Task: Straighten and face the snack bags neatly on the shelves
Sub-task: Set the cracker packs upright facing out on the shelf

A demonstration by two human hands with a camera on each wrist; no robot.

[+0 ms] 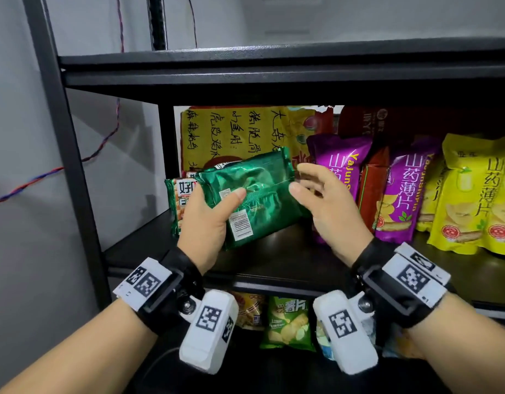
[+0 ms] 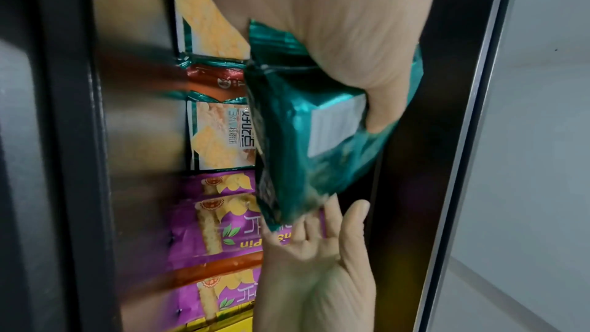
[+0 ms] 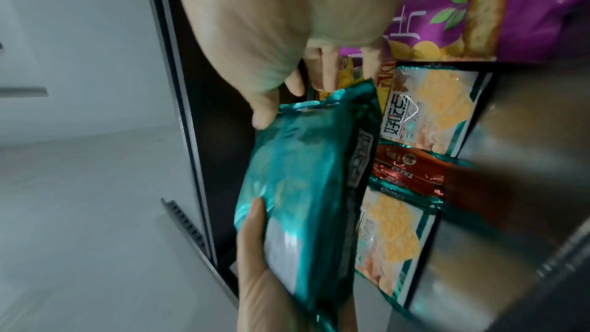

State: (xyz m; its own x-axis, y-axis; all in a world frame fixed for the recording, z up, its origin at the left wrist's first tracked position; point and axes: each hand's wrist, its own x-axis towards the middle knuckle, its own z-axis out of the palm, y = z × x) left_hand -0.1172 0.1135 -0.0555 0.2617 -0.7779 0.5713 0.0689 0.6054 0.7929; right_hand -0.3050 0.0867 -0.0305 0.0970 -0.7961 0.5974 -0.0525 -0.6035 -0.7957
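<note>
A black metal shelf (image 1: 274, 260) with a dark, faintly glossy board stands against a pale grey wall (image 1: 15, 109), where a twisted red-and-blue wire (image 1: 46, 174) hangs to the outer side of the left hand (image 1: 208, 223). That hand grips one crinkly green foil bag (image 1: 257, 194), thumb across its back panel with the white barcode label, holding it tilted above the shelf board. The right hand (image 1: 328, 206) is spread wide, its fingertips just at the bag's far edge; whether they touch it I cannot tell. Behind the left hand two more green cracker bags (image 3: 427, 107) stand on the shelf. Beyond the right hand stand two purple pouches (image 1: 399, 194), then glossy yellow pouches (image 1: 467, 200), at least two.
</note>
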